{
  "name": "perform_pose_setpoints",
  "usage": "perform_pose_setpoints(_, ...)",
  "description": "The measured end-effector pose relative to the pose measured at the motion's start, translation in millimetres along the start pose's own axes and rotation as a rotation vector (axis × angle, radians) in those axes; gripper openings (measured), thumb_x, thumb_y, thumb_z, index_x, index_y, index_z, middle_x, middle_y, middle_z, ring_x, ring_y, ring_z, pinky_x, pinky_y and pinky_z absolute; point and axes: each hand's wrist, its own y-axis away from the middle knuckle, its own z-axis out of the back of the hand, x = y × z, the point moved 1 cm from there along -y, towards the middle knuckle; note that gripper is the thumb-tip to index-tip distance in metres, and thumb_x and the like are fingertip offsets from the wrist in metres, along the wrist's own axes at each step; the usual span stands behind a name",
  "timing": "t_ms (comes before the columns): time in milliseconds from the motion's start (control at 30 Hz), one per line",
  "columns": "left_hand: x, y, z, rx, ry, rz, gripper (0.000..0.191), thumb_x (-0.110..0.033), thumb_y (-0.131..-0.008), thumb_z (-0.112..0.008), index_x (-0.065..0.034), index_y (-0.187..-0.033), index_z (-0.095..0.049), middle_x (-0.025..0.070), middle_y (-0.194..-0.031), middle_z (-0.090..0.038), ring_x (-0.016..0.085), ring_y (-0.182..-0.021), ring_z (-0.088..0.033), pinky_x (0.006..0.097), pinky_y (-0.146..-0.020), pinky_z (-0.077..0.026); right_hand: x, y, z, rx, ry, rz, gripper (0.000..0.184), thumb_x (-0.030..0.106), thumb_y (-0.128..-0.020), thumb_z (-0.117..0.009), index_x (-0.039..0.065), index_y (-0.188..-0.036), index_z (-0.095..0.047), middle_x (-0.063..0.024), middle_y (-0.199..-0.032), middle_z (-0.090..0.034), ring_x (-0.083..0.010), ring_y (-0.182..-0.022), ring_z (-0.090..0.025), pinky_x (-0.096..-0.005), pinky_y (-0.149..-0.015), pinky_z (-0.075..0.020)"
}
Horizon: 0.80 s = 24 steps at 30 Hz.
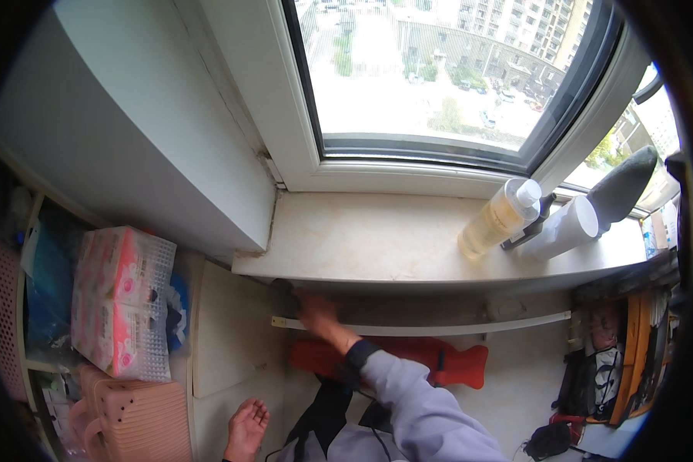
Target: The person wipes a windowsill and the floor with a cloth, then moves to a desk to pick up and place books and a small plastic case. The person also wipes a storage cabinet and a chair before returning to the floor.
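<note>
My right hand (319,315) reaches forward under the window sill, above the left end of a white rail (421,329). Its fingers are blurred and lie close to a dark object (283,291) in the shaded corner; whether they grip it I cannot tell. The right sleeve is pale lavender with a dark cuff. Lower down and to the left, my left hand (249,424) is palm up, fingers loosely curled and apart, holding nothing. It is nearest to a cream cabinet door (231,329). Below the rail lies a long red item (462,367) with a dark strap, partly hidden by my right arm.
On the sill (358,231) stand a clear bottle of yellowish liquid (491,225), a dark bottle (525,234), a white cylindrical container (566,228) and a grey rounded object (623,185). Wrapped tissue packs (115,300) and a pink ribbed case (138,416) stand left. A shelf unit (623,358) stands right.
</note>
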Motion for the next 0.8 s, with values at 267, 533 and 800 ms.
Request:
perform_pose_setpoints(267,6.3,-28.3,-79.5,0.261,-0.109,0.153,0.04,-0.033,-0.097,-0.058,-0.0059,-0.126,-0.052,0.0137,-0.14,-0.051,0.03,-0.133,-0.044,0.0504,-0.11,-0.039,84.3,139.1,29.9,0.613,-0.072,0.805,0.041,0.014,-0.082,-0.063,0.01,-0.122,-0.058,-0.0163,-0.108,-0.066,-0.0387,-0.098,-0.064,-0.0499,-0.077,-0.0528)
perform_pose_setpoints(533,37.1,-50.6,-84.7,0.201,-0.157,0.095,0.041,-0.023,-0.095,-0.062,-0.004,-0.13,-0.051,0.0156,-0.141,-0.05,0.031,-0.125,-0.053,0.0466,-0.108,-0.044,-73.0,265.5,165.4,0.306,-0.622,-0.167,0.044,0.027,-0.083,-0.06,0.008,-0.122,-0.06,-0.0189,-0.111,-0.067,-0.0348,-0.104,-0.065,-0.0415,-0.09,-0.0518)
perform_pose_setpoints(800,64.3,-27.1,-81.7,0.12,-0.265,0.159,0.012,-0.016,-0.091,-0.064,-0.0083,-0.1,-0.068,0.0063,-0.106,-0.07,0.021,-0.103,-0.063,0.0383,-0.097,-0.051,-251.9,434.4,282.1,-0.599,-0.323,-0.797,0.038,0.029,-0.077,-0.065,0.007,-0.108,-0.068,-0.0188,-0.094,-0.07,-0.0326,-0.089,-0.069,-0.0398,-0.079,-0.0545)
